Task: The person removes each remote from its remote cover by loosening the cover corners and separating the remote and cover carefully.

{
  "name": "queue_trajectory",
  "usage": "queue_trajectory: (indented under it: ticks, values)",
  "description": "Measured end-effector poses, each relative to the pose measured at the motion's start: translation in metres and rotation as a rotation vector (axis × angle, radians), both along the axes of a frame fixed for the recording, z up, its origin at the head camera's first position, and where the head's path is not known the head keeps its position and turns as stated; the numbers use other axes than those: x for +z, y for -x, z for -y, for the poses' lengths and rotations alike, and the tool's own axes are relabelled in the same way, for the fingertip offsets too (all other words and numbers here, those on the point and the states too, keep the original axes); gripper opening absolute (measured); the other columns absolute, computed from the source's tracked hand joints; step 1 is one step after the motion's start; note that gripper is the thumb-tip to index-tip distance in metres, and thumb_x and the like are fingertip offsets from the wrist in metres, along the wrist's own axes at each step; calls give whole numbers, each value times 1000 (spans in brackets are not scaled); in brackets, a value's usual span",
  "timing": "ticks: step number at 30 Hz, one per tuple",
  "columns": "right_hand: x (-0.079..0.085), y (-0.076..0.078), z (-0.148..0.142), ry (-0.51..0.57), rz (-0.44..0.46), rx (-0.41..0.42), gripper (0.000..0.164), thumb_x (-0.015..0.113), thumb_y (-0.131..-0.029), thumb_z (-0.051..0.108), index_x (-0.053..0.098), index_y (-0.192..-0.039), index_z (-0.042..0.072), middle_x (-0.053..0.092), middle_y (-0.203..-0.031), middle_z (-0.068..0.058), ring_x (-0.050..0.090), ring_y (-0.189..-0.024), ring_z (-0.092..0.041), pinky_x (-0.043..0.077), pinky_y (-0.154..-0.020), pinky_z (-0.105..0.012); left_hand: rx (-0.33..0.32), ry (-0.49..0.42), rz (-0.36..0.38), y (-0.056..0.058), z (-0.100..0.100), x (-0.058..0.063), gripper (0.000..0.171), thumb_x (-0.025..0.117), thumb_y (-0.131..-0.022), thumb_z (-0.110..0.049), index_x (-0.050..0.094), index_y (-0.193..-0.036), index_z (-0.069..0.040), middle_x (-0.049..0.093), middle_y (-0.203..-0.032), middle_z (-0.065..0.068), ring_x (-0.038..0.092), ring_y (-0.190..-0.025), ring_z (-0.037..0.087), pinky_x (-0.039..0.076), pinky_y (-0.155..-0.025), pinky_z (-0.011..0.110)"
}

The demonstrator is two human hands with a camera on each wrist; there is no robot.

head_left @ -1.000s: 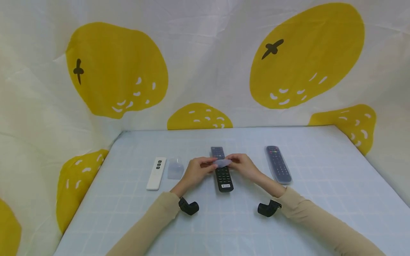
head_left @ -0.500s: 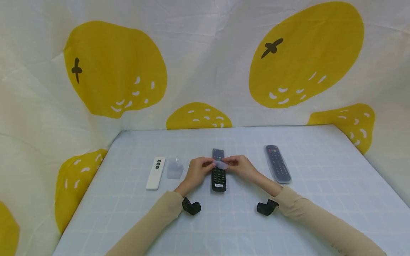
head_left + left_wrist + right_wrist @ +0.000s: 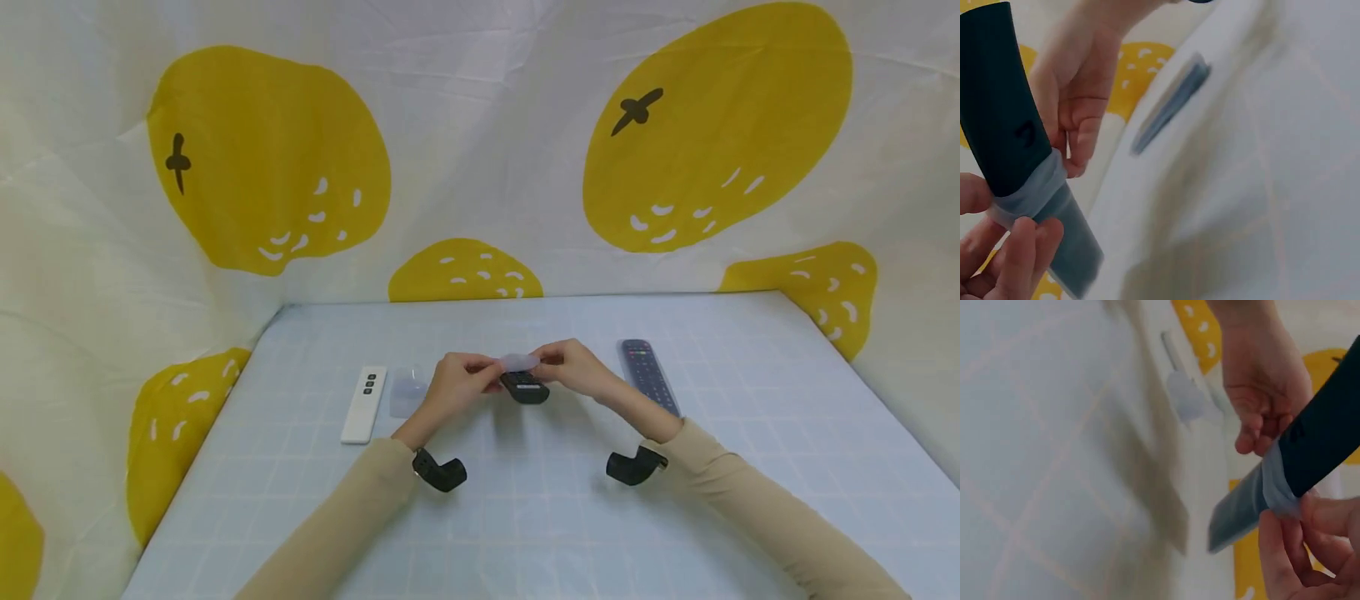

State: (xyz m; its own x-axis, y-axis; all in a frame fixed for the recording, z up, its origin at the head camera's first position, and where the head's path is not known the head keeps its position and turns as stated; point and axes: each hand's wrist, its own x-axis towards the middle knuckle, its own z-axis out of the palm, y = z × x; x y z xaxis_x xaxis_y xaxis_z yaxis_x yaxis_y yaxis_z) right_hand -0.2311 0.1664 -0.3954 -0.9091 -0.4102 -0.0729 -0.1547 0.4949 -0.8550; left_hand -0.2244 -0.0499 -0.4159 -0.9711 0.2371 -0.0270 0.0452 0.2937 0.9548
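A black remote control point(image 3: 529, 392) is held up off the table at the middle, its near end pointing toward me. Its far part sits inside a translucent sleeve-like cover point(image 3: 519, 362), whose edge is bunched around the remote's middle. On the left side, my left hand point(image 3: 455, 383) pinches that bunched edge between thumb and fingers. From the opposite side my right hand point(image 3: 579, 371) pinches it too. Both wrist views show the remote's dark back point(image 3: 1000, 94) bare at one end, with the covered part point(image 3: 1235, 512) at the other.
To the left lie a white remote point(image 3: 363, 406) with several dark buttons and a flat translucent cover point(image 3: 405, 393), partly behind my left hand. A dark remote in a clear cover point(image 3: 647, 371) lies on the right, partly behind my right arm. Patterned cloth point(image 3: 480, 167) hangs behind the table.
Both hands have raised the black remote from the table and tilted it so its near end faces me. Earlier it lay nearly flat, turning slightly. The other remotes have stayed put.
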Motion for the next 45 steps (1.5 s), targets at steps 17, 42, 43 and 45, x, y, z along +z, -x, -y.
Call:
queue_trajectory:
  ticks: [17, 42, 43, 45]
  values:
    - [11, 6, -3, 220, 438, 9, 34, 54, -93, 5, 57, -119, -17, 66, -101, -5, 67, -80, -8, 56, -87, -31, 18, -88, 357, 5, 4, 10, 27, 59, -89, -17, 72, -100, 4, 70, -73, 6, 68, -64, 15, 58, -71, 26]
    - [-51, -25, 10, -25, -241, -43, 16, 61, -81, -5, 73, -86, 4, 73, -80, -6, 59, -67, -6, 50, -60, -20, 55, 179, -276, -26, -4, -52, 15, 67, -88, -12, 74, -95, 0, 75, -83, 10, 64, -63, 4, 51, -55, 17]
    - [-49, -22, 11, -27, -246, -41, 15, 61, -82, -3, 73, -88, 4, 73, -81, -7, 59, -68, -7, 51, -62, -20, 66, 189, -290, -24, -4, -50, 16, 67, -89, -13, 74, -95, -1, 75, -83, 9, 64, -64, 5, 51, -55, 17]
    - [-45, -17, 11, -29, -231, -28, 15, 62, -83, -1, 73, -92, 3, 73, -84, -8, 61, -71, -8, 51, -64, -20, 84, 200, -304, -19, -2, -47, 15, 68, -88, -13, 75, -95, -1, 75, -85, 9, 66, -68, 7, 52, -58, 18]
